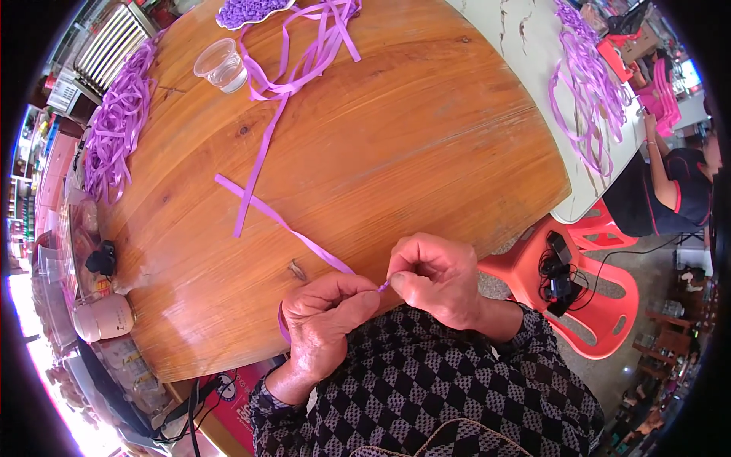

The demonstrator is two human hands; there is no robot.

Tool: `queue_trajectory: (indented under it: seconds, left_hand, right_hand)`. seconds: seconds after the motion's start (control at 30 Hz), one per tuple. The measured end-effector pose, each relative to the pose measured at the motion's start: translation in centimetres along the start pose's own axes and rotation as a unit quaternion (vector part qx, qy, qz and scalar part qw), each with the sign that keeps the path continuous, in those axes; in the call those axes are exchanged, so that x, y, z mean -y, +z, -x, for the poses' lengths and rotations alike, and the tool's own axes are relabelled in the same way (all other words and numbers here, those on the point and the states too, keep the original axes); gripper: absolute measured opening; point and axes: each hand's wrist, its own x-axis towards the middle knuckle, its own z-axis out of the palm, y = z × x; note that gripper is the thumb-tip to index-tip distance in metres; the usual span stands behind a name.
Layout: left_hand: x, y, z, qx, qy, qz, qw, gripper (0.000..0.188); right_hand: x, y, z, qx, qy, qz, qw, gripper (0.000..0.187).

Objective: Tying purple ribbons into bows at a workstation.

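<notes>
A purple ribbon (pixel 291 228) runs over the near part of the wooden table and into my left hand (pixel 331 314). That hand is closed, thumb against the curled forefinger, with the ribbon's tip poking out. My right hand (pixel 439 279) faces it, thumb and forefinger pinched at a tiny purple bit (pixel 384 287) between the hands. Whether this is a twisted ribbon end or a bead on it is too small to tell. Another stretch of ribbon hangs behind my left wrist. Both hands are just above the table's near edge.
On the wooden table (pixel 365 152) are loose ribbons (pixel 304 65), a clear plastic cup (pixel 222 70) and a white dish of purple beads (pixel 251 11). Ribbon piles lie left (pixel 118 137) and on the white table (pixel 582 91). A red stool (pixel 601 305) holds black cables. A person (pixel 670 183) works at right.
</notes>
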Motion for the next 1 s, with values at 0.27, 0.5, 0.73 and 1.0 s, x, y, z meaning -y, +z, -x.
queue_trajectory:
  seconds: [0.27,0.5,0.73,1.0]
  left_hand:
    - [-0.2,-0.2,0.2,-0.029,-0.033,0.039,0.998,0.005]
    - [-0.8,0.1,-0.2,-0.023,-0.054,0.022,0.998,0.002]
    - [-0.1,-0.7,0.3,0.023,-0.001,-0.037,0.999,0.007]
    - [0.8,-1.7,1.6,0.027,0.125,-0.148,0.981,0.006]
  right_hand:
    - [1.1,-0.8,-0.9,0.074,-0.106,0.081,0.988,0.027]
    - [-0.6,-0.9,-1.5,0.103,-0.257,0.200,0.940,0.025]
    - [0.2,-0.8,-0.5,0.100,-0.155,0.071,0.980,0.012]
    - [0.2,-0.3,0.9,0.072,-0.018,-0.021,0.997,0.010]
